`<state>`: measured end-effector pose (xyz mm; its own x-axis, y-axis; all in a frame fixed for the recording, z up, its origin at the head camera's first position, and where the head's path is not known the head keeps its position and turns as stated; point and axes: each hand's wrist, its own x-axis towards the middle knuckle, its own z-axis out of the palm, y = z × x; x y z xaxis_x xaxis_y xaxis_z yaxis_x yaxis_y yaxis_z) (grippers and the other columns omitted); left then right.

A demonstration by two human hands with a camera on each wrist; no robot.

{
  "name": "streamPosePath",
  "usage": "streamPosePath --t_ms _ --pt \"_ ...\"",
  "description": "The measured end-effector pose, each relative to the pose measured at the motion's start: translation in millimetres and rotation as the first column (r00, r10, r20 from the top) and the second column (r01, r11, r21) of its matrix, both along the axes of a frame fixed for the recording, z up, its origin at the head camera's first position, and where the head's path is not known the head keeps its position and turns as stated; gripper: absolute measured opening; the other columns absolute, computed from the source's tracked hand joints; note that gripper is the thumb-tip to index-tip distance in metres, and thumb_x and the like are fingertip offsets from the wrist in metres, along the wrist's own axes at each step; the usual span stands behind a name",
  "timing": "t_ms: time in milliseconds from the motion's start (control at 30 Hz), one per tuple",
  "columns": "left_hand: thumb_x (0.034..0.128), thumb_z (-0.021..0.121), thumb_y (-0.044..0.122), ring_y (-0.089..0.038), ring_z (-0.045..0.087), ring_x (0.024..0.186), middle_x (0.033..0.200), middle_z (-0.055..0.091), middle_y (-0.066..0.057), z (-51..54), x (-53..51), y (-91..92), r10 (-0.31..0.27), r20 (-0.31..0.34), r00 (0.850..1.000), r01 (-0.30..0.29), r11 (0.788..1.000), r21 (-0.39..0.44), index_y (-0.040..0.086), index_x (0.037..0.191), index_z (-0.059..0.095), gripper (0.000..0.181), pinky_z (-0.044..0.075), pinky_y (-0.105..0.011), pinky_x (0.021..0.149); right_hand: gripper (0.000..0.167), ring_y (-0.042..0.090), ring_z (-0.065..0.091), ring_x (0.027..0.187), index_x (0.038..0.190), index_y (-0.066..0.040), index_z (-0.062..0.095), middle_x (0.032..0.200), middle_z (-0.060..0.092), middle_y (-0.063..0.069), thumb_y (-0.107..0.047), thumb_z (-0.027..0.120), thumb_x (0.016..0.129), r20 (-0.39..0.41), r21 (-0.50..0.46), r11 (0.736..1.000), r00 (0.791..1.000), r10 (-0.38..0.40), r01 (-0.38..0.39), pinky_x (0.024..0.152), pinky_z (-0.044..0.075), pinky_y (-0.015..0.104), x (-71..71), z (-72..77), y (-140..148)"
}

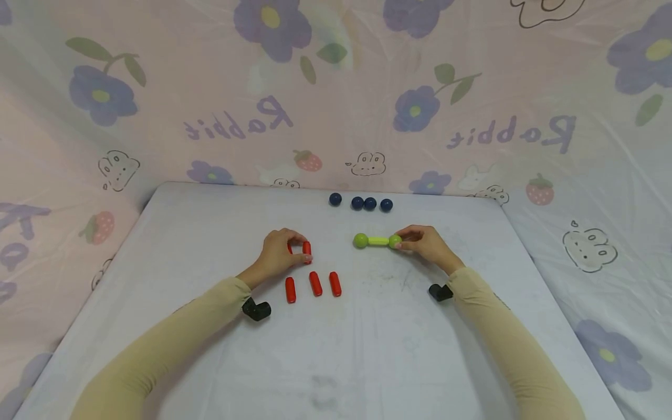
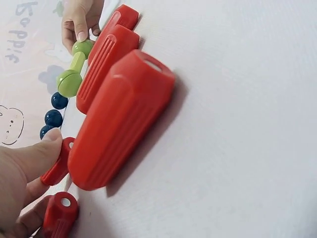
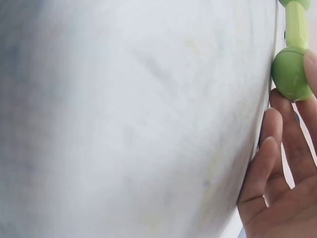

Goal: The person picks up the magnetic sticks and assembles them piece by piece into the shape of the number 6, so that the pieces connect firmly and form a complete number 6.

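Your left grip (image 1: 277, 251) pinches a grooved red rod (image 1: 307, 249); your right grip (image 1: 426, 242), the smooth right-hand ball (image 1: 394, 240) of a green dumbbell (image 1: 377, 241).

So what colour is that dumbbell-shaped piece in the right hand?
Green balls on a paler yellow-green bar; the head view shows it best.

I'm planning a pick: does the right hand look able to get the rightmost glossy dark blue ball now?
Probably yes, after letting go: the right hand pinches a green ball-ended bar, but nothing visible blocks its way to the dark blue ball.
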<state>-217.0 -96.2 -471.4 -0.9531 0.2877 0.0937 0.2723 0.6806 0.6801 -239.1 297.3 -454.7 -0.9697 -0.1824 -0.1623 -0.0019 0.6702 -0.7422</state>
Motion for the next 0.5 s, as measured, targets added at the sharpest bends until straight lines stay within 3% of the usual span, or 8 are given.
streamPosePath --t_ms 67,167,300,400,500 --pt "0.0773 0.085 0.029 -0.025 0.050 0.096 0.109 0.073 -0.009 1.0 0.5 0.5 -0.009 -0.017 1.000 0.009 1.000 0.011 0.008 0.113 0.069 0.045 0.033 -0.041 0.092 0.039 0.028 0.064 0.108 0.122 -0.013 0.068 0.123 0.069 0.012 -0.028 0.077 0.087 0.004 0.000 1.000 1.000 -0.001 0.001 0.082 0.051 0.025 -0.1 -0.2 0.5" --pt "0.0765 0.086 0.026 -0.024 0.049 0.093 0.104 0.076 -0.008 1.8 0.6 1.4 -0.023 -0.025 0.999 0.023 0.999 0.030 0.008 0.112 0.068 0.044 0.029 -0.049 0.109 0.039 0.028 0.064 0.109 0.122 -0.013 0.068 0.123 0.068 0.012 -0.028 0.077 0.087 0.007 0.001 1.000 1.000 -0.001 0.001 0.082 0.051 0.025 -0.4 -0.7 0.8" --pt "0.0772 0.086 0.025 -0.025 0.055 0.096 0.101 0.077 -0.007 1.7 -0.6 2.8 -0.037 -0.032 0.999 0.039 0.998 0.040 0.008 0.112 0.066 0.043 0.010 -0.059 0.123 0.039 0.027 0.064 0.108 0.122 -0.014 0.068 0.123 0.069 0.012 -0.028 0.077 0.087 0.006 0.001 1.000 1.000 -0.003 0.003 0.082 0.051 0.025 -0.8 -1.1 0.7" --pt "0.0787 0.084 0.025 -0.027 0.061 0.101 0.100 0.077 -0.007 1.8 -1.3 3.9 -0.042 -0.045 0.998 0.044 0.998 0.044 0.009 0.111 0.065 0.041 0.009 -0.059 0.124 0.040 0.027 0.064 0.108 0.122 -0.013 0.068 0.123 0.069 0.012 -0.029 0.077 0.086 0.006 -0.001 1.000 1.000 -0.006 0.006 0.082 0.051 0.025 -1.1 -1.2 0.6" --pt "0.0801 0.083 0.023 -0.025 0.065 0.102 0.099 0.077 -0.006 2.2 -1.3 5.4 -0.038 -0.046 0.998 0.041 0.997 0.060 0.010 0.110 0.066 0.037 0.018 -0.056 0.122 0.041 0.027 0.064 0.109 0.122 -0.013 0.068 0.123 0.069 0.013 -0.030 0.078 0.086 0.005 0.004 1.000 1.000 -0.008 0.008 0.082 0.051 0.024 -1.7 -1.8 0.9"
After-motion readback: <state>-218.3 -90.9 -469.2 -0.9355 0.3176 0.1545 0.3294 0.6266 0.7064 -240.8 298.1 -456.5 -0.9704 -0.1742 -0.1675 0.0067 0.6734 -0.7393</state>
